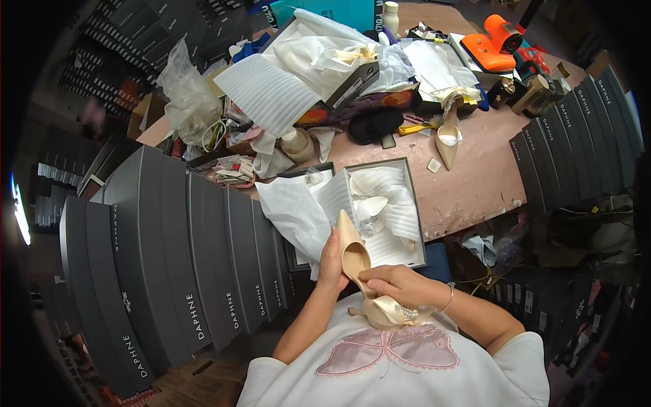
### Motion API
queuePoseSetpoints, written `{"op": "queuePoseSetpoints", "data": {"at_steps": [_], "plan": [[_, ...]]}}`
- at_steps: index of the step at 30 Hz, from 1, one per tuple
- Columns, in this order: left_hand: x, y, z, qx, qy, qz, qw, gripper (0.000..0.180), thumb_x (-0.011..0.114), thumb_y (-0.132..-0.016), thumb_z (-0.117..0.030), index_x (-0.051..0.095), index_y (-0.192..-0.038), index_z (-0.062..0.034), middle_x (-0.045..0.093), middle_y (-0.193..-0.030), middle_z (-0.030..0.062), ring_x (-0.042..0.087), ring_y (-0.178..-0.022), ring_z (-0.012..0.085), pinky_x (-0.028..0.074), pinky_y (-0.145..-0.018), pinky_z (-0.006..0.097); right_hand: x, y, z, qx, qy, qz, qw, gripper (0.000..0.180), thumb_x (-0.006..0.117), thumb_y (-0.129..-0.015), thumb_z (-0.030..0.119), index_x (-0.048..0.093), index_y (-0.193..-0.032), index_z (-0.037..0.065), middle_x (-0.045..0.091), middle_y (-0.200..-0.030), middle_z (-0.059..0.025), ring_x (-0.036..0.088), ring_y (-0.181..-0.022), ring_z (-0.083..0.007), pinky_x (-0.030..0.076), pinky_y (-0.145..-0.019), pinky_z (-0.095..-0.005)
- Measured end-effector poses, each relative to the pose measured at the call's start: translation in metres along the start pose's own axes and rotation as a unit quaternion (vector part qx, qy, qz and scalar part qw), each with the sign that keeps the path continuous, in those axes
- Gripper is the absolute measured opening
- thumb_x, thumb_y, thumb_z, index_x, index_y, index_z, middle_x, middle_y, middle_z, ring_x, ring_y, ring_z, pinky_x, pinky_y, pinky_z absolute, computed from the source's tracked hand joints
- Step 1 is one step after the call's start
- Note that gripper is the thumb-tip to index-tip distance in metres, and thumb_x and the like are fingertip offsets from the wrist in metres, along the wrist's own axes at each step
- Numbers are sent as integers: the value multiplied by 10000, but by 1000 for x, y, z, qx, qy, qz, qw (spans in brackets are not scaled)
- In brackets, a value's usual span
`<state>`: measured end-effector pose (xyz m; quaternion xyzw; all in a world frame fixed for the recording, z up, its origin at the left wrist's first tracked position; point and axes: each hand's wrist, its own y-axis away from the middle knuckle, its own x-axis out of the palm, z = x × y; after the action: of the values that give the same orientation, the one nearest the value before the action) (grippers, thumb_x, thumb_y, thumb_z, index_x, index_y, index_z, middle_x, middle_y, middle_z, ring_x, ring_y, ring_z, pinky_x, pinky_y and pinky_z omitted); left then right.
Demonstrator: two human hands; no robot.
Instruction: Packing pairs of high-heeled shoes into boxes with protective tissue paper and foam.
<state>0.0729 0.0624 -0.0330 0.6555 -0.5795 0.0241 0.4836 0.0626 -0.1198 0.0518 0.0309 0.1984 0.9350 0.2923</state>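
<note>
Both hands hold a beige pointed-toe shoe close to the person's chest, just in front of an open shoe box.

The left hand [331, 261] grasps the beige shoe [359, 271] along its side near the toe, while the right hand [400, 281] closes over its heel end, where a satin bow with pearls sits. The shoe looks light and fairly stiff, its satin likely smooth and easily marked, so the sole and sides seem the safest grip. The open shoe box [383, 210], lined with white tissue, lies just beyond on the pink bench [475, 183], beside rows of grey boxes [190, 271].
</note>
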Motion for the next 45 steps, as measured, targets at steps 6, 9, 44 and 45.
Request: {"op": "queuePoseSetpoints", "data": {"at_steps": [6,9,44,45], "plan": [[21,6,0,1,3,38,999,507,331,-1007,-438,367,-1323,-43,506,-1210,136,538,-1090,225,470,-924,363,2,-56,-40,-61,207,-214,953,661,347,-957,543,504,-1283,-11,13,-1513,-298,13,-1398,-479,86,-1064,-638],[17,6,8,40,-67,9,997,515,328,-1019,-386,244,-1419,-72,408,-1345,138,450,-1224,228,403,-1013,354,14,-90,-53,-45,93,-278,955,755,283,-951,588,515,-1261,-60,-41,-1516,-292,-22,-1393,-489,61,-1062,-646],[-6,39,2,-47,101,39,993,669,367,-943,-571,336,-1373,-58,461,-1317,122,465,-1222,292,426,-984,512,-79,-44,-76,9,-303,-319,898,203,582,-925,161,636,-1005,-18,623,-800,-19,572,-645,-92,465,-569,-233],[3,35,3,-40,92,19,995,668,363,-941,-582,341,-1365,-67,469,-1310,113,486,-1192,276,431,-972,510,-70,-33,-68,5,-395,-281,874,220,571,-935,160,621,-1031,-32,619,-799,-13,572,-651,-78,468,-573,-221]]}}
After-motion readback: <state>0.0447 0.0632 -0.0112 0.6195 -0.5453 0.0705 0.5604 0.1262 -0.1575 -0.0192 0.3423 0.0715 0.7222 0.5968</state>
